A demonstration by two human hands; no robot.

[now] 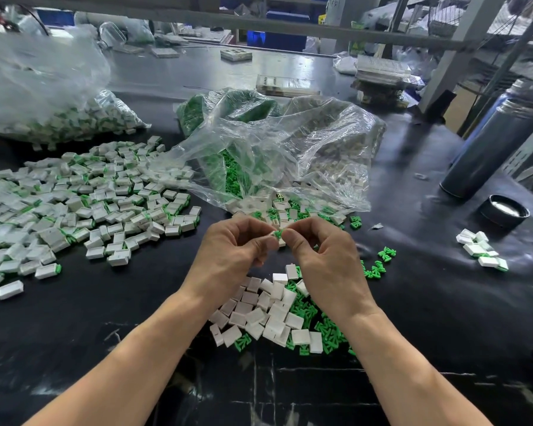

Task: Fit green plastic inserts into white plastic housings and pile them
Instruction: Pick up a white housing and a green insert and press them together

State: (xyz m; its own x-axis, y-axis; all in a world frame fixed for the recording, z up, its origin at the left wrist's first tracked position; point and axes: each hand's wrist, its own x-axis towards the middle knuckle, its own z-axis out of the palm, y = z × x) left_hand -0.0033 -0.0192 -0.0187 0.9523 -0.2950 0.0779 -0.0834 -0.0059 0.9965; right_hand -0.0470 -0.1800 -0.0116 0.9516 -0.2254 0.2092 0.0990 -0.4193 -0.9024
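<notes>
- Nearest us lay our loose stock (271, 315) of white housings and green inserts, heaped on the black table (105, 348) between our forearms.
- Above it our left hand (231, 250) pinched a white housing (273, 235) between thumb and fingertips.
- Our right hand (326, 256) pinched a green insert (279, 233), fingers curled round it.
- The insert sat at three o'clock from the housing, touching its open end; its long axis seemed to run nine-to-three, though it was too small to be sure.
- We judged the push would travel toward nine o'clock.
- The finished pile (83, 204) spread at ten o'clock, nearer our left hand.
</notes>
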